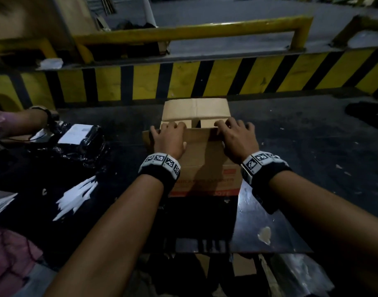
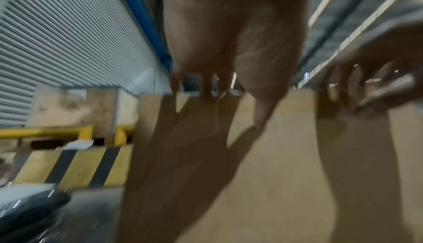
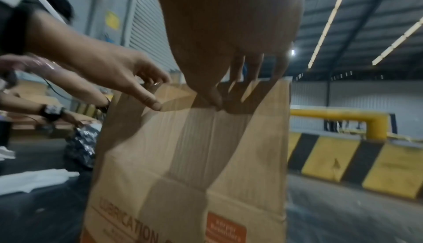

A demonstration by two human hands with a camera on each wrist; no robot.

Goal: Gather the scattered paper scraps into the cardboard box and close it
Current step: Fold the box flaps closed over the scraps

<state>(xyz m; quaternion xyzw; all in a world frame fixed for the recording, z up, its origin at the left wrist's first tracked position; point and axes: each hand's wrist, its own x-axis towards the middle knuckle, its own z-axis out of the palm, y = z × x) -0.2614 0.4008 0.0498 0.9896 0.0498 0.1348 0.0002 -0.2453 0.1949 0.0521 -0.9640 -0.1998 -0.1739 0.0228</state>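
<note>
Left hand (image 1: 168, 142) and right hand (image 1: 237, 140) pinching near flap (image 1: 202, 144) by its edge; risks shutting cardboard box (image 1: 205, 181) with paper scraps (image 1: 76, 196) outside, left of left hand.

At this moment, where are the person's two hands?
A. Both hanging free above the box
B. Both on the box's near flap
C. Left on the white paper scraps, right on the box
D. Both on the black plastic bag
B: the left hand and right hand both hold the near flap of the cardboard box, fingers over its top edge, while the white paper scraps lie untouched to the left.
</note>
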